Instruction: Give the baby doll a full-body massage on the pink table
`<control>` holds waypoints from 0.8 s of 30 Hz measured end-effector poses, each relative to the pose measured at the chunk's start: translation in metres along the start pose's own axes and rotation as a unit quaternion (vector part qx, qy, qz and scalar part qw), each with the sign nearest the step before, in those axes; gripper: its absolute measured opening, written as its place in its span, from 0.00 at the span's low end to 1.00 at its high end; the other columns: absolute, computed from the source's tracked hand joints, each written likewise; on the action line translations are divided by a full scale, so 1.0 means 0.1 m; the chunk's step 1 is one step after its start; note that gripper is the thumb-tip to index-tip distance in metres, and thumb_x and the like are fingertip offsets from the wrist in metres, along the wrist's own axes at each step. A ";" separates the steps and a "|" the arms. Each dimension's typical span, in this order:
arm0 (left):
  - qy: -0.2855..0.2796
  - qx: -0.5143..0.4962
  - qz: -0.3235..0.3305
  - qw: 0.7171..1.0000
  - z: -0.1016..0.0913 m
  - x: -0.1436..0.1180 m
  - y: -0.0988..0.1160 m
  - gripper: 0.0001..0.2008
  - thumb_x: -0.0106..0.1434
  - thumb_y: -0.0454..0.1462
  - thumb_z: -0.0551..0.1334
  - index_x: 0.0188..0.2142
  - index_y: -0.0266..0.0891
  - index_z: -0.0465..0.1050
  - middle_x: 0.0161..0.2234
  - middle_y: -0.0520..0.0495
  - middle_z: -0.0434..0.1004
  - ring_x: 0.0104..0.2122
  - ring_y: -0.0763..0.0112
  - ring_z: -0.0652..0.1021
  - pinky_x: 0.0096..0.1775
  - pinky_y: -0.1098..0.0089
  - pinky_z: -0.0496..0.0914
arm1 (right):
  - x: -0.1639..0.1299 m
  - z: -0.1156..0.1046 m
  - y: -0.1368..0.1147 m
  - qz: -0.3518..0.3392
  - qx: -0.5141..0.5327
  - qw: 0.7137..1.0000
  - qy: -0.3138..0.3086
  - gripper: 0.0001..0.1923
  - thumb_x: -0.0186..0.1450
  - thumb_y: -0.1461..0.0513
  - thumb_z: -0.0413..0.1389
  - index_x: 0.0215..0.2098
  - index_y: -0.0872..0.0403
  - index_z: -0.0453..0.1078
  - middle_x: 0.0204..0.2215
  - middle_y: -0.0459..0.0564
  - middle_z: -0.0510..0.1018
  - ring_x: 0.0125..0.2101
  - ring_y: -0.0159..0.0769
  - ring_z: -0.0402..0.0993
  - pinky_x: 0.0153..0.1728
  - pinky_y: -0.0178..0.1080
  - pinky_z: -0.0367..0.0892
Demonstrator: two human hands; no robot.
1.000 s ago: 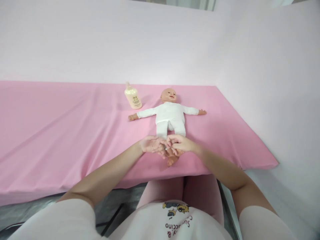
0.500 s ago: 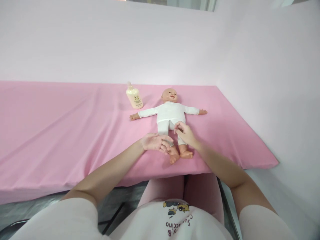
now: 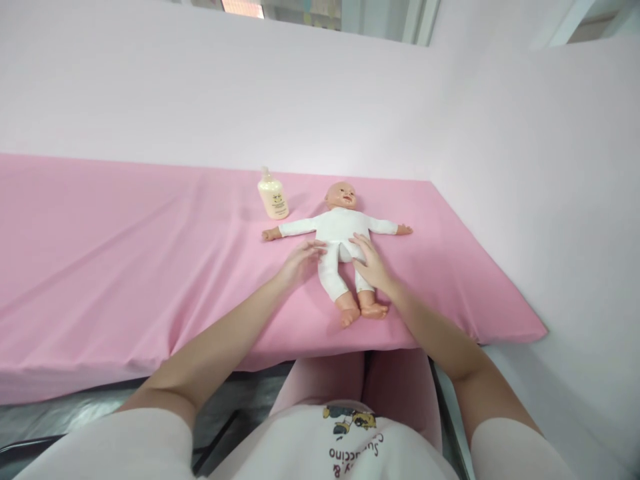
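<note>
Pink sheet [image 3: 125, 267] covers the whole surface, wrinkled toward its left end and front edge, pale wall behind and to the right. Lotion bottle [image 3: 273, 195], cream coloured with a pump top, stands upright near the back edge, right of the middle, just beside the doll's outstretched arm but apart from it.

Left hand [image 3: 300, 260] comes in from the front edge, fingers spread and loose, open, gripping nothing. Its fingertips [image 3: 317, 248] reach the near side of the doll's hip (slightly blurred, so contact looks likely but cannot be confirmed).

Doll [image 3: 340, 233] lies on its back toward the right end of the surface, head toward the back edge, bare feet toward the front edge, arms straight out to both sides. White one-piece suit, bare hands and feet. Legs slightly apart.

Right hand [image 3: 371, 263] lies flat, palm down, on the doll's leg on that side, fingers pointing up to the hip, open and resting on the cloth, not clenched around anything. Forearm runs back to the front edge near the right corner.

At the bottom of the view, the person's light pink sleeves and shirt with a small print (partly cut off), pink trousers under the front edge.
</note>
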State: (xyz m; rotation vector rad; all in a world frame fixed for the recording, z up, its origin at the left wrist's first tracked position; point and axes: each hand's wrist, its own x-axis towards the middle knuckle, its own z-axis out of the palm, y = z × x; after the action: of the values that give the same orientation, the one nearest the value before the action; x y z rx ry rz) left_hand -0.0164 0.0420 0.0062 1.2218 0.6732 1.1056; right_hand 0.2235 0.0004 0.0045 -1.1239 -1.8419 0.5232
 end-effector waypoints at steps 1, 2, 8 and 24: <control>0.006 0.071 0.037 0.997 0.01 -0.01 -0.02 0.14 0.60 0.42 0.67 0.44 0.37 0.77 0.52 0.40 0.79 0.52 0.58 0.78 0.51 0.64 0.72 | 0.00 0.01 0.02 0.011 -0.005 1.000 -0.016 0.28 0.65 0.65 0.53 0.64 0.52 0.64 0.70 0.57 0.59 0.72 0.44 0.50 0.72 0.54 0.47; -0.003 0.144 0.071 0.987 0.03 -0.02 -0.04 0.16 0.62 0.44 0.66 0.46 0.38 0.78 0.56 0.39 0.77 0.57 0.56 0.75 0.57 0.61 0.69 | 0.00 0.02 0.05 0.022 -0.010 0.999 -0.030 0.30 0.66 0.64 0.53 0.66 0.51 0.62 0.71 0.56 0.56 0.73 0.44 0.46 0.72 0.55 0.45; -0.110 0.456 0.102 0.877 0.13 0.04 -0.15 0.32 0.72 0.54 0.47 0.68 0.43 0.62 0.72 0.44 0.53 0.73 0.55 0.50 0.72 0.51 0.42 | 0.03 0.06 0.13 0.068 -0.030 0.995 -0.063 0.33 0.68 0.59 0.53 0.71 0.49 0.58 0.73 0.50 0.52 0.75 0.46 0.39 0.73 0.55 0.40; 0.135 0.389 0.004 0.911 0.33 1.65 -0.12 0.35 0.74 0.52 0.44 0.65 0.25 0.60 0.69 0.26 0.58 0.71 0.50 0.57 0.69 0.54 0.51 | 0.21 0.00 -0.13 0.119 -0.030 0.992 0.011 0.11 0.66 0.63 0.53 0.41 0.53 0.78 0.45 0.52 0.83 0.52 0.46 0.75 0.60 0.50 0.63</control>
State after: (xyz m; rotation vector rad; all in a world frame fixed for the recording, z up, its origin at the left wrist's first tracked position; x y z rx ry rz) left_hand 0.0762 0.1815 0.0275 1.7492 1.4132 1.0491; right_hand 0.2133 0.0120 0.0234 -1.3943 -1.7244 0.5909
